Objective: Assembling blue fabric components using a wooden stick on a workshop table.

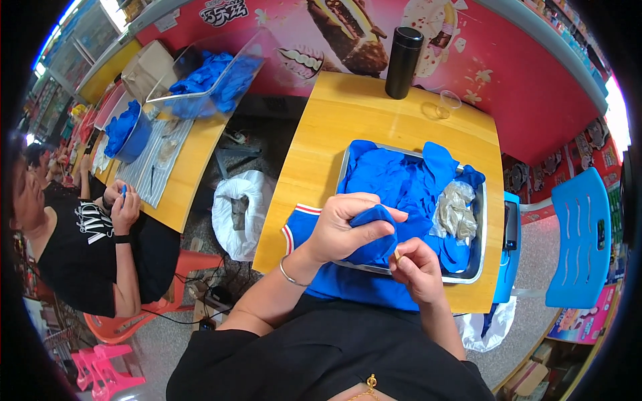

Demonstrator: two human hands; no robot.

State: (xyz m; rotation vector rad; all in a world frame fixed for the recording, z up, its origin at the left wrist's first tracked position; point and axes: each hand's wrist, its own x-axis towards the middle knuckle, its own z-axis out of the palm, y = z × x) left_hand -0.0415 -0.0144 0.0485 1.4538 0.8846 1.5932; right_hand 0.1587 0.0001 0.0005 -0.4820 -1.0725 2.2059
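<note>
Table (321, 113), yellow, centre to right. Metal tray (483, 234), right of centre, bearing blue pieces (381, 177). Left hand (338, 230), centre, grasping a single blue piece (373, 246), also centre. Right hand (421, 273), lower right of centre, pinching a slim tan stick (397, 254).

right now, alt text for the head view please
A person's left hand holds a blue piece while the right hand pinches a thin stick beside it, over a metal tray of more blue pieces on a table; a co-worker sits at left.
</note>
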